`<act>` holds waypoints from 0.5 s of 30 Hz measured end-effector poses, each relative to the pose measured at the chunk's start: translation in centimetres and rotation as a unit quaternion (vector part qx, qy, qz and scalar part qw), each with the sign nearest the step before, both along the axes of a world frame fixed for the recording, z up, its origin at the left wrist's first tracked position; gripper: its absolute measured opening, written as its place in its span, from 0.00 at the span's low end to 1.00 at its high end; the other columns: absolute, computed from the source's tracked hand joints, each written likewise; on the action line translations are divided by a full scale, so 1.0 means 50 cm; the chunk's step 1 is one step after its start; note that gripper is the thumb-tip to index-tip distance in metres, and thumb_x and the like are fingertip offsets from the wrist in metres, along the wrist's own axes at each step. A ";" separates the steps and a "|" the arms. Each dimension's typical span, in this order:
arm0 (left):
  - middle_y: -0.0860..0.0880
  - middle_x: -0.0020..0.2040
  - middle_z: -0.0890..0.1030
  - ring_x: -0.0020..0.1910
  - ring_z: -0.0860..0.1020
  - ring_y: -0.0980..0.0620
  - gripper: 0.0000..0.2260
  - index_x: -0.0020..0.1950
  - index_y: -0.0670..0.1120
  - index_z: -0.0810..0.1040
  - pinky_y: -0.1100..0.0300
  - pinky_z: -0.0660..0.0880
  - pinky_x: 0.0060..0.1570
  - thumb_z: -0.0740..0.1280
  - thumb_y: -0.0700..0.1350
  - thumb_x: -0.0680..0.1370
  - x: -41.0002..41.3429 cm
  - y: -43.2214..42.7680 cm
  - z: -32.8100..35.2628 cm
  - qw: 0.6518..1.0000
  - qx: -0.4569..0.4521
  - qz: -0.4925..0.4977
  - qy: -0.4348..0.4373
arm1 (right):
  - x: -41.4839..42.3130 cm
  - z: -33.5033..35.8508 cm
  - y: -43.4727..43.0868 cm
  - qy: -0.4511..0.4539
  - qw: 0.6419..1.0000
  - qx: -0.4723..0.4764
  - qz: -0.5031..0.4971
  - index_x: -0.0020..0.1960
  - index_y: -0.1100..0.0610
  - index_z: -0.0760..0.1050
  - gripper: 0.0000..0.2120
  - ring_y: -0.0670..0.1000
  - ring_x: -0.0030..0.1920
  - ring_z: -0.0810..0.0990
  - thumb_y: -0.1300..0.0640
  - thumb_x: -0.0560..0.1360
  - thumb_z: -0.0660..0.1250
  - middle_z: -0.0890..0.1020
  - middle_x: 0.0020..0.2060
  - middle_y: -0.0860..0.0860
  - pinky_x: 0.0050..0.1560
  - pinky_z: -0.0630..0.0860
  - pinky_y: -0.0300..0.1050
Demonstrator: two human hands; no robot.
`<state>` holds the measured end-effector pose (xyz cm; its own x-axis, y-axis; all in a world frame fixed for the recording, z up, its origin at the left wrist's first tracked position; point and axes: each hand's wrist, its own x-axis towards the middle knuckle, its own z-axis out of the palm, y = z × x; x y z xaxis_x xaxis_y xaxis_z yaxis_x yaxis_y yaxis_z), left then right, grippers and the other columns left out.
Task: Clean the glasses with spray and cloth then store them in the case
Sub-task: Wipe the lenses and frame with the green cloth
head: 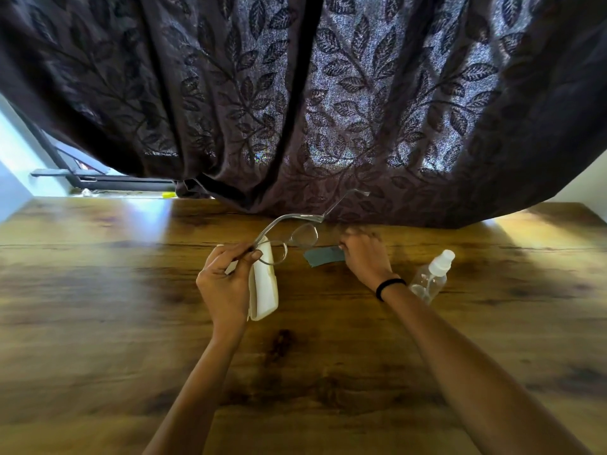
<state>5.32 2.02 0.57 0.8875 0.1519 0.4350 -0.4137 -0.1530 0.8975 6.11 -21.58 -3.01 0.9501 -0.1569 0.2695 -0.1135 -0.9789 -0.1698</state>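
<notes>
My left hand (226, 280) pinches the rim of one lens of the clear-framed glasses (300, 233) and holds them above the table with their arms unfolded. Under that hand lies the white glasses case (266, 290) on the wooden table (131, 307). My right hand (364, 254) is blurred, palm down, with its fingertips at the right edge of the grey-blue cloth (323, 256) that lies flat on the table. Whether it grips the cloth is unclear. A clear spray bottle (430, 277) with a white cap lies tilted just right of my right wrist.
A dark leaf-patterned curtain (328, 110) hangs over the far edge of the table, right behind the glasses. A black band (389, 287) is on my right wrist. At the far left a window ledge (98, 182) shows.
</notes>
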 end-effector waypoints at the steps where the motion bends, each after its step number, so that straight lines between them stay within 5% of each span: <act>1: 0.51 0.43 0.80 0.44 0.78 0.57 0.12 0.49 0.46 0.80 0.65 0.75 0.46 0.71 0.34 0.69 0.000 0.000 0.001 1.000 -0.002 0.001 0.001 | -0.002 -0.002 0.000 0.000 1.000 -0.011 0.005 0.47 0.60 0.78 0.07 0.57 0.55 0.74 0.62 0.75 0.62 0.79 0.51 0.54 0.53 0.70 0.53; 15: 0.47 0.45 0.81 0.45 0.78 0.57 0.11 0.48 0.47 0.80 0.68 0.74 0.45 0.71 0.34 0.69 -0.001 0.000 0.001 1.000 0.001 0.000 0.003 | 0.008 0.007 -0.012 0.016 0.999 0.015 0.025 0.46 0.60 0.74 0.05 0.58 0.46 0.78 0.60 0.76 0.61 0.78 0.48 0.55 0.43 0.72 0.49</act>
